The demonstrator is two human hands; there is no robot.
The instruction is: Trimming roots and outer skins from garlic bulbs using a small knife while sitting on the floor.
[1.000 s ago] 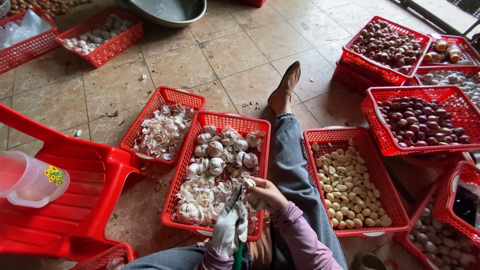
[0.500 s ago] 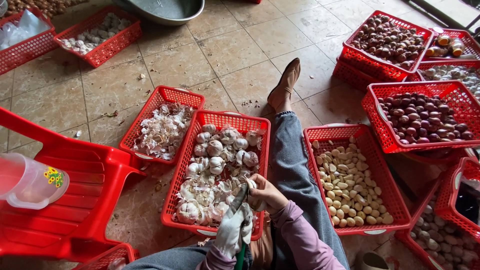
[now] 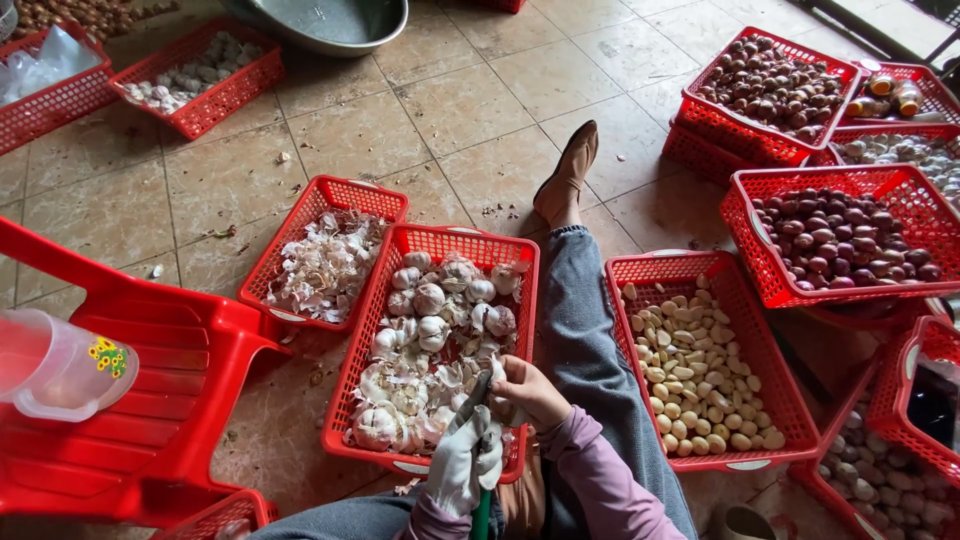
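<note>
A: What is seen at the far left?

B: A red plastic chair (image 3: 150, 400) is seen there, with a clear jug (image 3: 55, 365) lying on its seat. Neither is shifted from the earlier frames.

A: And next to it?

B: A basket of skins (image 3: 325, 255) is set just beside the chair, touching the long basket of garlic heads (image 3: 440, 350). Both are kept where they were a second ago.

A: How is the left hand posed?

B: The left hand (image 3: 465, 465), gloved in white, is held low over the near end of the garlic basket, fingers curled shut around a green-handled tool (image 3: 481, 512) whose tip is pointed up toward the other hand. It is raised slightly compared with a second ago.

A: And the right hand?

B: The right hand (image 3: 525, 390) is bare, bent at the wrist, and closed on a garlic piece (image 3: 497, 400), pinched between thumb and fingertips just above the glove. The piece is held over the garlic basket's near right corner. The hand is drawn a little nearer the glove than before.

A: What is found to the right?

B: A jeans-clad leg (image 3: 590, 340) is stretched between the garlic basket and a basket of peeled cloves (image 3: 700, 365). Baskets of shallots (image 3: 840, 240) are stacked beyond, unchanged.
</note>
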